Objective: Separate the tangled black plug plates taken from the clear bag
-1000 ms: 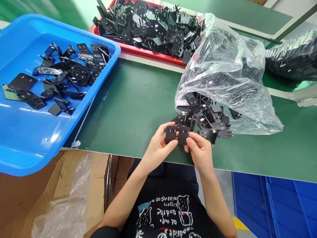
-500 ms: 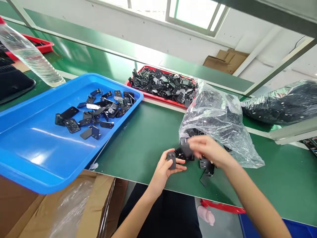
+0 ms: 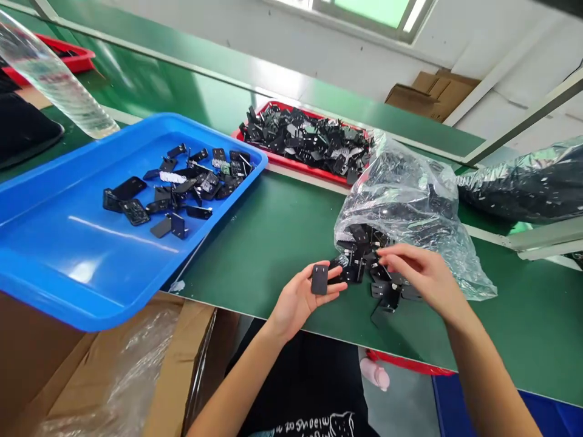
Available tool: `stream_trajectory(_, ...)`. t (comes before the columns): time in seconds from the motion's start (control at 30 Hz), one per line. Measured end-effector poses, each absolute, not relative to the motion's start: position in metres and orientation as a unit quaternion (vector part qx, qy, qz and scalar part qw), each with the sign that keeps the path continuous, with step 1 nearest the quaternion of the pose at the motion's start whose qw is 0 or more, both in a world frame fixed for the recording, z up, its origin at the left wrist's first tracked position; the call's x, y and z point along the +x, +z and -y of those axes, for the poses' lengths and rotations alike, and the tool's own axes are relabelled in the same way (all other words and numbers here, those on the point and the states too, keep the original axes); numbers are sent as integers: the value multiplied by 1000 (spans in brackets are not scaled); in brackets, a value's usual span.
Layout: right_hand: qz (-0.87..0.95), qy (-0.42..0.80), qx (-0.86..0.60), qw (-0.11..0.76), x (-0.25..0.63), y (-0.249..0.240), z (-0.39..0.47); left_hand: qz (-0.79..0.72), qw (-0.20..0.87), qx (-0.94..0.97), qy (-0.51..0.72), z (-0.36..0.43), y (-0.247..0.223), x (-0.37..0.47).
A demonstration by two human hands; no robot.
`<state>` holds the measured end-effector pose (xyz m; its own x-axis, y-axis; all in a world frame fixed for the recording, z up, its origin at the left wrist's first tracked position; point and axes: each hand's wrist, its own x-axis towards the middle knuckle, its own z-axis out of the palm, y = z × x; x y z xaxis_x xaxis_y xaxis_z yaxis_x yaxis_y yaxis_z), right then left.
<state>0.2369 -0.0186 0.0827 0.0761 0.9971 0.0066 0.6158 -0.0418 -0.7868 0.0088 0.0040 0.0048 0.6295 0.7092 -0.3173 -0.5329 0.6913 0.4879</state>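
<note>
A small flat black two-pin plug piece [image 3: 319, 280] lies across the fingers of my left hand [image 3: 298, 298], palm up, its two metal pins showing near the top. My right hand [image 3: 421, 273] reaches into a loose heap of black plug pieces [image 3: 357, 261] at the mouth of a clear plastic bag [image 3: 405, 188]. Its thumb and forefinger are drawn together at the heap's edge; what they grip, if anything, is hard to make out. More dark pieces show through the bag's film.
A blue tray [image 3: 64, 261] with scattered black pieces overhangs the green table [image 3: 273, 224] on the left. Behind are a red tray [image 3: 300, 164] heaped with pieces, a water bottle [image 3: 59, 85] and another filled bag [image 3: 528, 182]. An open cardboard box [image 3: 173, 358] stands below.
My left thumb has moved off the plug piece, which now lies exposed on the fingers. My right hand has shifted right across the heap, away from my left hand. The view has tilted down slightly.
</note>
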Motion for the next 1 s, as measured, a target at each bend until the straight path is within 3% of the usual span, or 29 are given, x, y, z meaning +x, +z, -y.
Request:
stream_trajectory(0.3, 646, 19, -739, 193, 247, 19, 112, -240, 898, 129, 345, -7, 7, 9)
stream_trajectory(0.83, 656, 43, -720, 220, 225, -8, 121, -279, 885, 125, 352, -8, 17, 8)
stream_trajectory(0.93, 662, 23, -706, 251, 220, -15, 120, -319, 824, 165, 439, -20, 33, -7)
stream_trajectory(1.0, 666, 8, -694, 274, 217, -21, 118, -359, 711, 248, 551, -38, 43, -25)
